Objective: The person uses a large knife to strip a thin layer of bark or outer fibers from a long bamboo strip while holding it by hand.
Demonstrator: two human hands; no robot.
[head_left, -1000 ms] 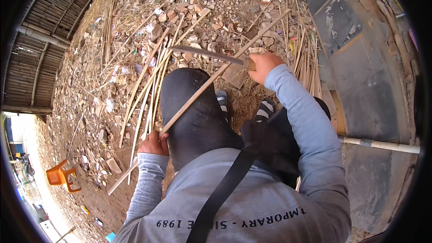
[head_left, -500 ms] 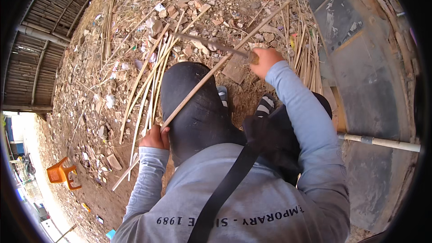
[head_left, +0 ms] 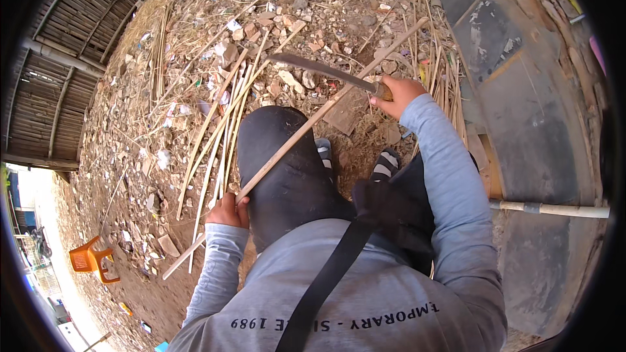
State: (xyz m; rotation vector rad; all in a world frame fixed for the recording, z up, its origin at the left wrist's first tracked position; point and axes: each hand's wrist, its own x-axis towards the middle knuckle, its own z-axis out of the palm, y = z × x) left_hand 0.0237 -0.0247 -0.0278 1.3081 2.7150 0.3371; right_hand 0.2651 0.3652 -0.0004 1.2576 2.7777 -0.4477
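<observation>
My left hand [head_left: 228,211] is closed around the lower part of a long bamboo strip [head_left: 285,150]. The strip slants up and to the right across my left thigh, its near end sticking out past the hand. My right hand [head_left: 400,96] grips the short wooden handle of a machete [head_left: 319,70]. Its long dark blade points left and lies across the upper part of the strip; whether it touches the strip I cannot tell. Several thin split strips [head_left: 225,127] lie on the ground just left of my left knee.
Stony, littered ground [head_left: 130,176] spreads all around. More bamboo strips [head_left: 447,81] lie beyond my right hand. Dark sheets [head_left: 541,130] and a pale pole [head_left: 554,209] are at the right. An orange plastic chair [head_left: 91,259] stands at lower left, a slatted bamboo wall [head_left: 49,98] at upper left.
The machete and my right hand have moved slightly right and toward me, and the blade is less blurred. The strip's far end has shifted a little right and nearer. My left hand keeps its grip.
</observation>
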